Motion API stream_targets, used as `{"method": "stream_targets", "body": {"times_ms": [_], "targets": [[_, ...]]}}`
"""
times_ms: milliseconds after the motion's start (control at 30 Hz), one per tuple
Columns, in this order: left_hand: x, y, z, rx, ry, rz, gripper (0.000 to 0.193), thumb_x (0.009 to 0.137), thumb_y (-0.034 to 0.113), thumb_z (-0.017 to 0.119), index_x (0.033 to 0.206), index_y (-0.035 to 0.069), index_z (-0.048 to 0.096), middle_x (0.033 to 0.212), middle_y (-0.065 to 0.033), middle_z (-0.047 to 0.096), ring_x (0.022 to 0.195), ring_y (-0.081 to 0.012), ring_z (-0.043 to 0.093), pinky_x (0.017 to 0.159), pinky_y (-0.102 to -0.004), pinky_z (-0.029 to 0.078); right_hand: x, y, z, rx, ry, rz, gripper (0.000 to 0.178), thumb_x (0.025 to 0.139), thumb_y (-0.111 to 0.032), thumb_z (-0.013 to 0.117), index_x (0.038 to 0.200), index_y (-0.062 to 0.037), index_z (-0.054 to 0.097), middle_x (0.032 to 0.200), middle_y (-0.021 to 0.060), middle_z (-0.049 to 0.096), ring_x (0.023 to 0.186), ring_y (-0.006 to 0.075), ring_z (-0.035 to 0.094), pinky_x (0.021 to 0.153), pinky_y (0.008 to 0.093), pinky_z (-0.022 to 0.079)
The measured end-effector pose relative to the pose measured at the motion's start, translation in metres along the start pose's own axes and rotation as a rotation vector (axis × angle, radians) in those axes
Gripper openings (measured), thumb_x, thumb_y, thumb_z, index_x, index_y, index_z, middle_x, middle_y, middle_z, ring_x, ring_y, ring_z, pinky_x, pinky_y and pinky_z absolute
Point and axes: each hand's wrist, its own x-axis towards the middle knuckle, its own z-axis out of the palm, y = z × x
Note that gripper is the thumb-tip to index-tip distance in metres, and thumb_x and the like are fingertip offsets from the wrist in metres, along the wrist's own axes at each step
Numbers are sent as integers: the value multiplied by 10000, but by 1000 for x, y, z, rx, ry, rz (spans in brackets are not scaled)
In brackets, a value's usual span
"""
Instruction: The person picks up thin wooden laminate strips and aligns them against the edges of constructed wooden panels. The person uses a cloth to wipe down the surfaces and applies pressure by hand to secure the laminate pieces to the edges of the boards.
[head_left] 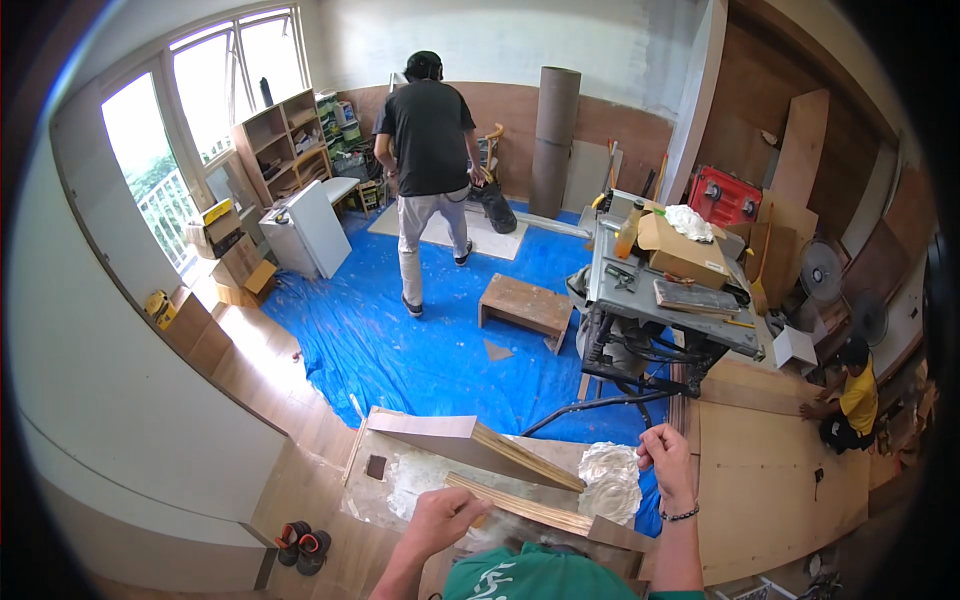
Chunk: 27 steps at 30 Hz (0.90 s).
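Note:
My left hand (447,519) is low at the centre, its fingers curled together beside the near plywood strip (530,510). Something small may be in its fingertips; I cannot make it out. To the right, my right hand (668,462) is raised with its fingers pinched, near a white, wrinkled patch (610,478) that looks like glue or plastic. What it pinches, if anything, is too small to name. A pale-faced plywood panel (440,433) with layered edges lies tilted just beyond the strip. Both pieces rest on a white-smeared work board (392,463).
Blue sheeting (360,340) covers the floor ahead, with a low wooden bench (525,305) on it. A cluttered worktable (640,290) stands at right. One person (428,140) stands ahead; another (855,395) crouches over large boards (770,470). Shoes (303,547) lie lower left.

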Motion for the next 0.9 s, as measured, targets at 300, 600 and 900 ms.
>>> {"method": "stream_targets", "body": {"times_ms": [300,600,900], "targets": [[13,-5,16,-79,18,121,109,846,130,702,887,30,695,769,-99,666,646,-191,618,574,-300,477,1,9,-4,-15,23,57,158,934,-176,605,869,-33,591,708,36,605,554,75,555,500,210,455],[15,2,25,-68,31,165,101,849,125,691,892,33,693,770,-100,665,657,-225,622,589,-326,480,-2,24,-13,39,31,74,153,934,-170,603,871,-31,590,704,38,598,550,80,553,500,211,454],[7,20,21,-29,-16,81,130,857,167,684,908,47,693,732,-117,645,624,-271,610,566,-351,470,-4,35,-20,60,66,68,157,933,-164,602,840,-40,578,674,34,585,524,78,534,475,210,439]]}}
